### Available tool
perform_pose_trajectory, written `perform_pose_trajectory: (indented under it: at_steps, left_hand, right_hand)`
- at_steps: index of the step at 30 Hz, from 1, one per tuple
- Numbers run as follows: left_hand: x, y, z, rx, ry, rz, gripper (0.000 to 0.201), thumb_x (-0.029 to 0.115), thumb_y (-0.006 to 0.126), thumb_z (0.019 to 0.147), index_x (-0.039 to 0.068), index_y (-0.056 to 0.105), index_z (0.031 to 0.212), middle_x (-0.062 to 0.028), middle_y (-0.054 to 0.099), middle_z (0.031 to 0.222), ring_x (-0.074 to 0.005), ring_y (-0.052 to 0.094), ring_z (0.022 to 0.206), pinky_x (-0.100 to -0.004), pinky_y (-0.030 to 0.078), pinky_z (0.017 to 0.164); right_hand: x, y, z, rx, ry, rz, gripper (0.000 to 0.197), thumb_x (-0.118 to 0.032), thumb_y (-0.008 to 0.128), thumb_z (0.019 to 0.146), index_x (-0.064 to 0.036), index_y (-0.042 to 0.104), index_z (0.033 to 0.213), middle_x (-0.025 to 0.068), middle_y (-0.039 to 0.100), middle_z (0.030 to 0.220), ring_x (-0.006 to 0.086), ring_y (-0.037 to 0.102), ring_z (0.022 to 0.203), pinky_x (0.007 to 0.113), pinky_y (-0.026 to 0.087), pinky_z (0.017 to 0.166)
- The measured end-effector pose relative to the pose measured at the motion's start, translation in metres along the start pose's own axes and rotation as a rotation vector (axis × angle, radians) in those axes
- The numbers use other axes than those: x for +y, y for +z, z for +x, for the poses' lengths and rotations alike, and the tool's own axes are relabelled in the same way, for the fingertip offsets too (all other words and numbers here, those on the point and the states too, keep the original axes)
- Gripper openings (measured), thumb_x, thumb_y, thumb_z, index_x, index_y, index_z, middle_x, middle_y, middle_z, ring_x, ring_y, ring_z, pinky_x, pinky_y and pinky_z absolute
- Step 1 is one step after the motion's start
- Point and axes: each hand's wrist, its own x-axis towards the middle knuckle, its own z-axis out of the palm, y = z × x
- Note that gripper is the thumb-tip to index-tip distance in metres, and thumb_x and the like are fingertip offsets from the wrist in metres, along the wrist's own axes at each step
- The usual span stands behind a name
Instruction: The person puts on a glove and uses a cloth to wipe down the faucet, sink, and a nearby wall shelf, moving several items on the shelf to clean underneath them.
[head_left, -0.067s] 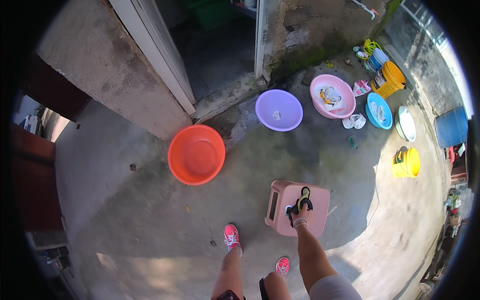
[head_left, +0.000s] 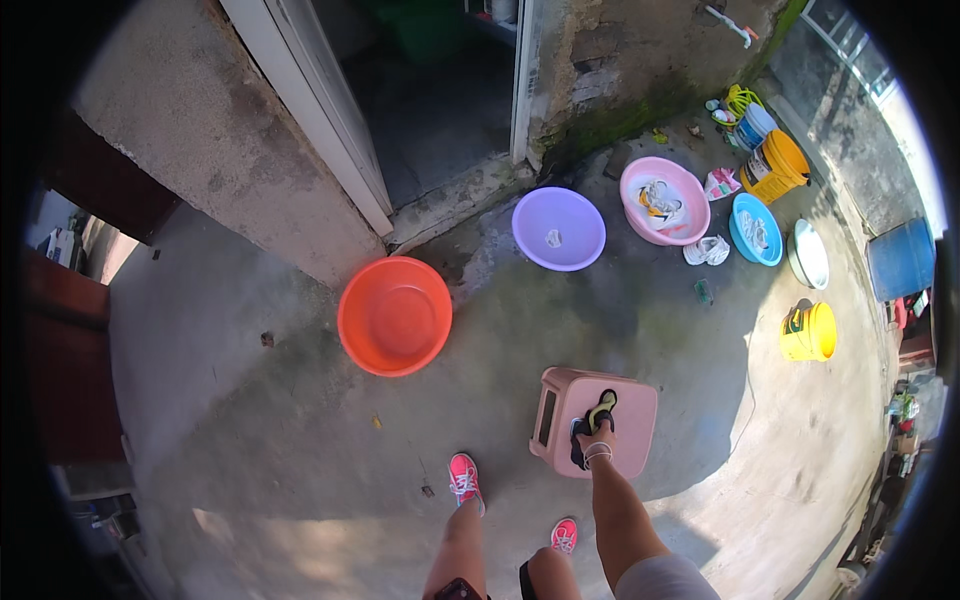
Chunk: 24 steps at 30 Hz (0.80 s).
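My right hand [head_left: 600, 441] reaches in from the lower right, with light bracelets at its wrist. Its fingers are closed on what looks like a pair of black sandals [head_left: 603, 408] with yellow-green insides. Hand and sandals are over a pink plastic stool [head_left: 634, 432] with a slot in its side. Whether the sandals touch the stool top, I cannot tell. A small white-edged patch on the stool is mostly hidden behind them. My left hand is not in view.
An orange basin [head_left: 395, 317] and a purple basin [head_left: 580, 229] stand beyond the stool. Further right are a pink basin [head_left: 637, 223] with shoes, white shoes [head_left: 707, 250], a blue basin [head_left: 741, 244], a pale basin [head_left: 810, 254] and a yellow bucket [head_left: 822, 332]. A doorway [head_left: 430, 130] opens at the back.
My right hand and the sandals have shifted slightly left over the stool, and the sandals have turned a little. The floor objects sit slightly lower in the picture.
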Motion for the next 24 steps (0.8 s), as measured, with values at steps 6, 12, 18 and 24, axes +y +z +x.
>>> perform_pose_trajectory:
  at_steps: [6, 12, 18, 24]
  left_hand:
    - [0.029, -0.115, 0.076, -0.281, -0.132, 0.012, 0.064, 0.046, 0.060, 0.078, 0.014, 0.042, 0.130, -0.0155, 0.047, 0.123, -0.0359, 0.046, 0.110, -0.0495, 0.041, 0.089]
    - [0.039, -0.187, 0.185, -0.230, -0.109, -0.205, 0.056, 0.037, 0.058, 0.076, 0.010, 0.044, 0.123, -0.0147, 0.049, 0.110, -0.0332, 0.049, 0.099, -0.0462, 0.042, 0.081]
    - [0.056, -0.256, 0.295, -0.142, -0.093, -0.412, 0.047, 0.028, 0.056, 0.075, 0.006, 0.047, 0.116, -0.0138, 0.052, 0.096, -0.0306, 0.052, 0.088, -0.0429, 0.044, 0.074]
    - [0.099, -0.316, 0.384, -0.065, -0.125, -0.614, 0.040, 0.019, 0.054, 0.074, 0.002, 0.050, 0.110, -0.0129, 0.054, 0.083, -0.0279, 0.055, 0.077, -0.0396, 0.045, 0.066]
  right_hand:
    - [-0.016, -0.016, -0.012, -0.354, -0.546, 0.263, 0.036, -0.032, 0.055, 0.084, -0.0015, 0.059, 0.102, 0.0090, 0.064, 0.088, 0.0223, 0.063, 0.078, 0.033, 0.052, 0.070]
    - [-0.151, -0.254, -0.060, -0.849, 0.040, 1.345, 0.045, -0.052, 0.046, 0.085, -0.0080, 0.054, 0.093, 0.0118, 0.056, 0.062, 0.0226, 0.053, 0.048, 0.031, 0.043, 0.040]
    - [-0.197, -0.386, -0.032, -0.782, -0.198, 1.613, 0.044, -0.050, 0.042, 0.087, -0.0150, 0.053, 0.112, 0.0095, 0.061, 0.084, 0.0223, 0.057, 0.060, 0.032, 0.045, 0.043]
    - [-0.277, -0.415, 0.066, -0.876, -0.316, 1.647, 0.036, -0.035, 0.046, 0.089, -0.0099, 0.051, 0.114, 0.0103, 0.062, 0.087, 0.0207, 0.062, 0.064, 0.031, 0.053, 0.053]
